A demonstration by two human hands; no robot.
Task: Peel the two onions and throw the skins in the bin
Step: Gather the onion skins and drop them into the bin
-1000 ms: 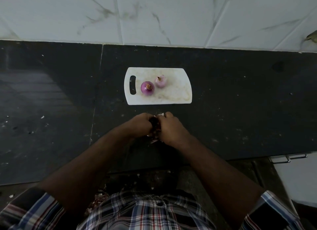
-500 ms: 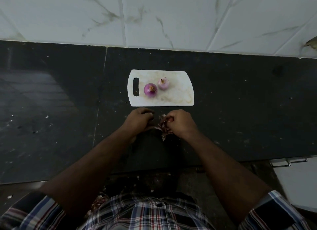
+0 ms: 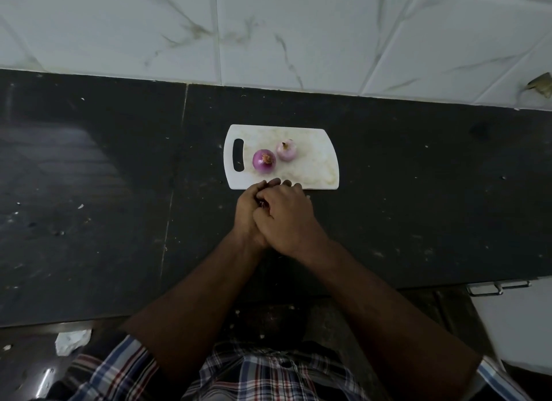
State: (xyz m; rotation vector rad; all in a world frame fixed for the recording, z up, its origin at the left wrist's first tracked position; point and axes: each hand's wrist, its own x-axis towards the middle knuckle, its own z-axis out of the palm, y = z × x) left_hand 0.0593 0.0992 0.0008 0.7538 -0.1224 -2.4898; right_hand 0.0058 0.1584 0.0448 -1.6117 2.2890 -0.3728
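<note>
Two peeled onions rest on a white cutting board (image 3: 316, 173): a dark purple onion (image 3: 263, 161) on the left and a paler pink onion (image 3: 286, 150) behind it to the right. Just in front of the board's near edge my left hand (image 3: 248, 212) and my right hand (image 3: 286, 218) are cupped together over the dark counter. A small reddish bit of onion skins (image 3: 262, 204) shows in the gap between them; the rest of the skins is hidden inside the hands.
The black stone counter (image 3: 418, 206) runs left to right below a white marbled tile wall (image 3: 298, 36). A white cabinet door with a metal handle (image 3: 498, 287) is at the lower right. Crumpled white paper (image 3: 71, 341) lies on the floor at lower left.
My hands moved forward to the board's near edge and closed together over the skins, which showed loosely between them before. The camera shifted slightly.
</note>
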